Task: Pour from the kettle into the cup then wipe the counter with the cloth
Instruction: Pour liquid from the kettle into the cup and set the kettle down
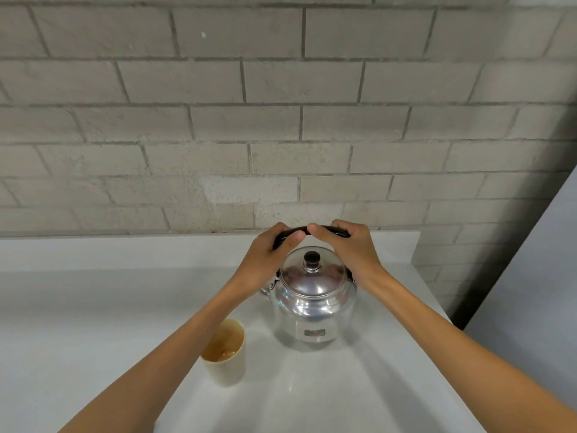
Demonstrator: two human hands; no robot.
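A shiny metal kettle with a domed lid and black knob stands upright on the white counter. Its black arched handle rises over the lid. My left hand grips the left part of that handle and my right hand grips the right part, thumbs almost meeting at the top. A cream cup stands to the front left of the kettle, partly behind my left forearm, with some brown liquid at its bottom. No cloth is in view.
A grey brick wall rises right behind the counter. The counter's right edge runs close to the kettle, and a pale panel stands beyond it on the right.
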